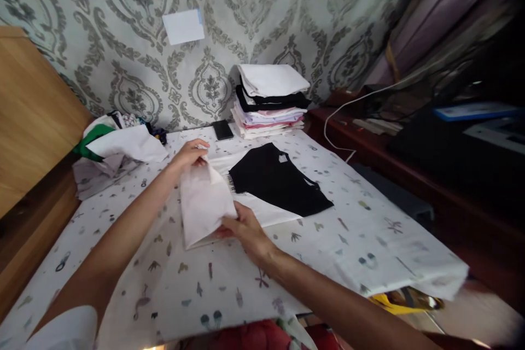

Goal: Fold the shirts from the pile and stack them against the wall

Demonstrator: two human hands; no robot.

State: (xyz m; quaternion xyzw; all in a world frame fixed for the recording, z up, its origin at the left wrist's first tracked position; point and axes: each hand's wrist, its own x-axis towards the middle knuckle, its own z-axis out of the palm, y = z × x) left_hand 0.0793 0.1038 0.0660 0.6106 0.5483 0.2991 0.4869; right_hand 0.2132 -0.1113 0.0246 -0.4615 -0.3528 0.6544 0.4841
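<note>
A white garment lies partly folded on the patterned sheet in the middle of the table. My left hand pinches its far top edge and lifts it. My right hand grips the near right edge of the same folded flap. A black garment lies flat just to the right, on top of the white one's spread part.
A stack of folded clothes stands at the back by the wall, with a dark phone beside it. A heap of unfolded clothes lies at the back left. A wooden cabinet is on the left, a dark cluttered shelf on the right.
</note>
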